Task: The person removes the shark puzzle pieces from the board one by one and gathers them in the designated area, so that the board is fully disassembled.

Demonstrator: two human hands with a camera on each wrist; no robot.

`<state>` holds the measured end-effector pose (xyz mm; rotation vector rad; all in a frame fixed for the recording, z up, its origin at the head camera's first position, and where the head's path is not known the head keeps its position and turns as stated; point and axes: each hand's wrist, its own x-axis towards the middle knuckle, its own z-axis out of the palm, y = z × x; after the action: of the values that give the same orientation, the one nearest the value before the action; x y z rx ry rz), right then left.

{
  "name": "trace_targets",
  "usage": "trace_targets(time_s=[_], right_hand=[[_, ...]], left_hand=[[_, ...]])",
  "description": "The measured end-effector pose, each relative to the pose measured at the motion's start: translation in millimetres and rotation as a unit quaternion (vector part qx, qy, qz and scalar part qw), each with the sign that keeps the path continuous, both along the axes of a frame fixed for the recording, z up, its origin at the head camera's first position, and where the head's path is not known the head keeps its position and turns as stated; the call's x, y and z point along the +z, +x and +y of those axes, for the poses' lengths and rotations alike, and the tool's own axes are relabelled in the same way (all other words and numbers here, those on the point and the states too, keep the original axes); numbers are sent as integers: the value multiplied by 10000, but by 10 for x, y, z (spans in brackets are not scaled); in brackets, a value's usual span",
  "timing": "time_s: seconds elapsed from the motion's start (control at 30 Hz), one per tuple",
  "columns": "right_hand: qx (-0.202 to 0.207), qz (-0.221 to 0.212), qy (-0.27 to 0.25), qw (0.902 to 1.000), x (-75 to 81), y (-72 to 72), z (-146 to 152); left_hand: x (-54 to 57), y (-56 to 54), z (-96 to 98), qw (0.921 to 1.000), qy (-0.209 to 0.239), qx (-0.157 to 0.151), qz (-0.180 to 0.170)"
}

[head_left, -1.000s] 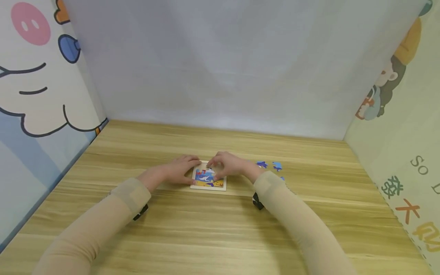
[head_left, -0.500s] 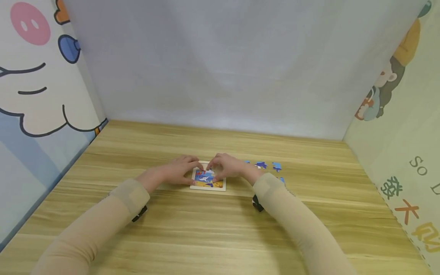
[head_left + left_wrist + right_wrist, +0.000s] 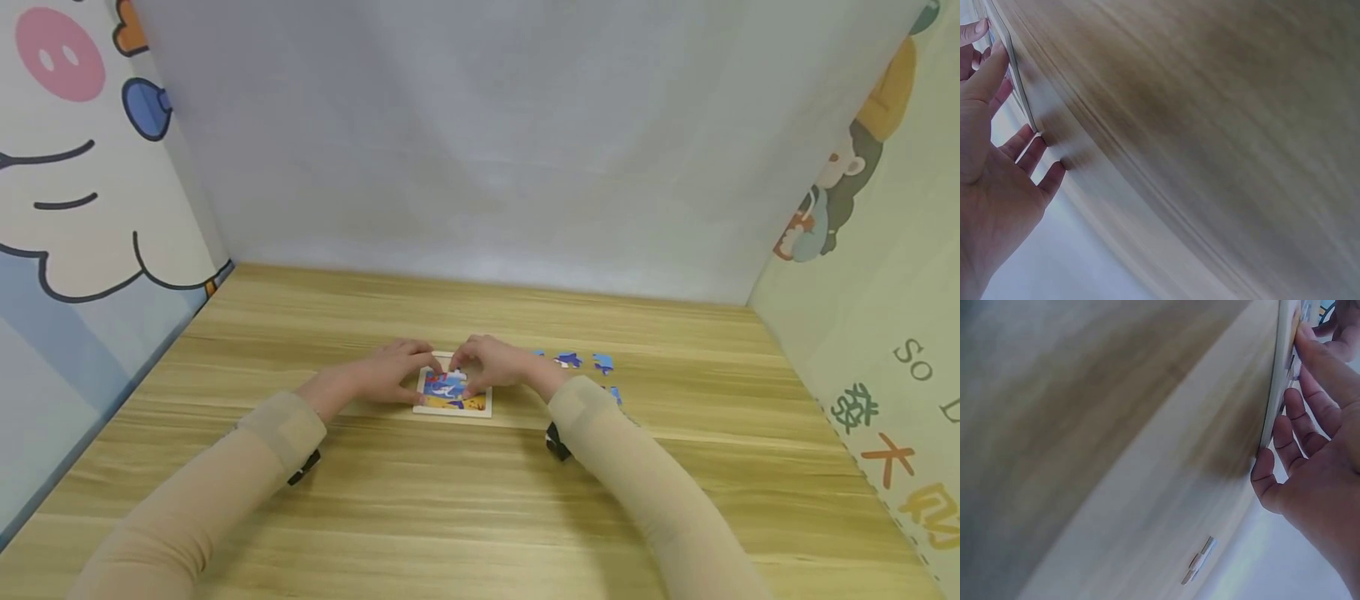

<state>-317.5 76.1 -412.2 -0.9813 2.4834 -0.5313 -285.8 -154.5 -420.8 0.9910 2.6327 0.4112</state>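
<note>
A small jigsaw puzzle board (image 3: 452,412) with a pale frame lies on the table, its picture showing blue sea, a dolphin-like animal and yellow sand. My left hand (image 3: 390,372) grips its left side, thumb at the near corner and index finger reaching over the top. From the right, my right hand (image 3: 495,363) curls over the board, with a pale puzzle piece (image 3: 457,376) between thumb and index finger. In the left wrist view the left fingertips (image 3: 1036,142) are at the board's edge. In the right wrist view, the right thumb (image 3: 1307,334) lies on the board.
Several loose blue puzzle pieces (image 3: 570,359) lie right of the board, partly behind the right wrist. One loose piece (image 3: 1199,560) shows edge-on in the right wrist view. The wooden table (image 3: 420,500) ends at a pale curtain (image 3: 480,150), with printed panels on both sides.
The pale piece at the right fingertips has gone down into the picture. My left index finger has moved in over the board toward it. The right hand has shifted only slightly.
</note>
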Motion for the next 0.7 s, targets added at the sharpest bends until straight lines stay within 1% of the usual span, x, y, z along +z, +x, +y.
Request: trace_targets(time_s=[0.27,0.43,0.53,0.7], right_hand=[[-26,-190,-308,9993,-1,-7,-5],[-240,-434,-510,9975,-2,-12,16],[-333,-463,-635,9964,-2,-11,30],[-385,-389,-770,9955,-5,-7,40]], left_hand=[[24,14,11,9999,-19,81,-71],[30,15,14,10000,4,77,-50],[32,15,12,10000,34,72,-38],[31,17,11,10000,14,74,-31]])
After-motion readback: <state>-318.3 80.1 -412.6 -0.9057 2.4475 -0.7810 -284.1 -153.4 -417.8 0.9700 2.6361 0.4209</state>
